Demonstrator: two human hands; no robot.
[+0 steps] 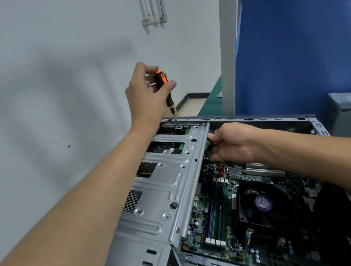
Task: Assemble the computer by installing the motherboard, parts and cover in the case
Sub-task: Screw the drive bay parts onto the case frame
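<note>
1. Under our head camera, our left hand [145, 96] has its fingers [148, 79] and thumb curled round the black-and-orange handle of a screwdriver [165, 89], which is held nearly upright.
2. Straight below those fingers, the screwdriver's tip rests on a screw [178, 127] at the far corner of the grey drive cage [166, 189].
3. Right of that tip, our right hand [233, 143] reaches into the case [257, 119]. Its fingers [215, 156] curl in against the cage's right edge, and we cannot tell whether they grip the edge or something tucked behind it.
4. Just below the right fingers, nearer to us, the motherboard [201, 209] lies flat inside the case, with memory sticks [220, 209] beside a black cooler fan [263, 206].
5. Beyond the right fingers stands a blue partition [291, 41]; beyond the left fingers, a pale wall [56, 103].
</note>
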